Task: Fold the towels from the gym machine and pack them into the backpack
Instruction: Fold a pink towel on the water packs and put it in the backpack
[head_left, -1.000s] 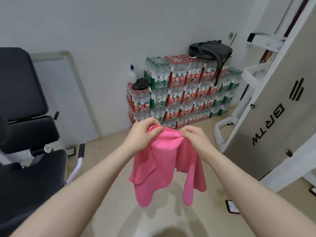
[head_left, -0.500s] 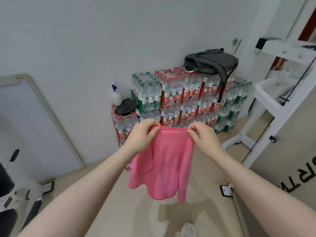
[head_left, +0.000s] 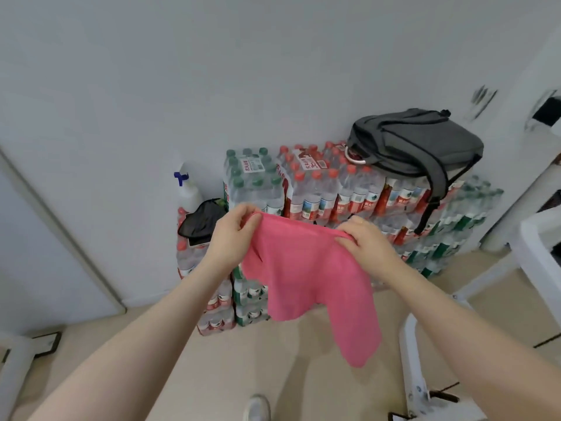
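- Head view: my left hand (head_left: pixel 232 235) pinches the top left corner of the pink towel (head_left: pixel 306 281), fingers curled round the bunched edge.
- My right hand (head_left: pixel 362 241) grips the top right corner the same way, fingers curled over the cloth, so the top edge stretches between my two hands.
- The towel hangs in the air in front of me, the right side drooping lower than the left, above the beige floor (head_left: pixel 258 360).
- The grey backpack (head_left: pixel 416 141) lies on top of the stacked packs of water bottles (head_left: pixel 318 189) against the white wall, beyond the towel and to its right; one strap hangs down over the front of the bottles.
- On the lower left stack sit a white spray bottle (head_left: pixel 188 192) with a blue nozzle and a black pouch (head_left: pixel 202 218), just beside my left hand in the picture.
- A white machine frame (head_left: pixel 416 375) stands at lower right, and the toe of my shoe (head_left: pixel 257 407) shows at the bottom edge.
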Demonstrator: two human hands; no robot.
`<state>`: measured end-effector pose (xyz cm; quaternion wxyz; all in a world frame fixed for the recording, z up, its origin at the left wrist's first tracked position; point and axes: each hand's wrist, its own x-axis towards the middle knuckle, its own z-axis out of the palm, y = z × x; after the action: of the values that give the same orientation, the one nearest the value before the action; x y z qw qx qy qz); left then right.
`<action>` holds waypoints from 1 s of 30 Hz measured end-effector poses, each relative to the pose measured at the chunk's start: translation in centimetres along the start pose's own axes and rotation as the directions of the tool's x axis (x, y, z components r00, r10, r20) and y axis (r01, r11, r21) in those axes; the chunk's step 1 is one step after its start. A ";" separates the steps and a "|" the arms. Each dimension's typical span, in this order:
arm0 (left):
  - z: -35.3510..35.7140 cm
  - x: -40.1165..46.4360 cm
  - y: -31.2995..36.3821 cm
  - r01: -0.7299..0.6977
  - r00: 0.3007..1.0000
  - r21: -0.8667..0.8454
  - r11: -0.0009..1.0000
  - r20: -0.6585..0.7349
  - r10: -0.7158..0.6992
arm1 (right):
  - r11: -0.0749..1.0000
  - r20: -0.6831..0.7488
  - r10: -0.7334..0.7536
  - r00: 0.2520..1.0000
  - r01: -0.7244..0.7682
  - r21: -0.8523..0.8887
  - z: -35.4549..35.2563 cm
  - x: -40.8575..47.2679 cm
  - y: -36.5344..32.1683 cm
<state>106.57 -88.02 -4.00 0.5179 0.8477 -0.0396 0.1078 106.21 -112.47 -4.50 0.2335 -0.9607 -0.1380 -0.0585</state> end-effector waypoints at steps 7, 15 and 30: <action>2.6 12.7 -1.5 -0.019 0.995 0.002 1.000 -0.096 0.019 | 0.989 -0.236 0.080 0.969 -0.047 0.144 -1.4 13.0 3.7; 3.1 28.8 -1.4 -0.119 0.976 0.132 0.984 -0.166 0.140 | 0.990 -0.466 0.127 0.876 -0.145 -0.001 -3.3 29.9 5.7; 6.1 43.0 -9.0 0.300 0.954 0.355 0.885 -0.110 -0.279 | 0.983 -0.171 -0.043 0.984 0.011 -0.185 2.2 49.1 12.7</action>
<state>150.92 -87.42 -4.87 0.3611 0.9226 0.1226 0.0581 156.92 -110.56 -3.25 0.1543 -0.9674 -0.1243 -0.1578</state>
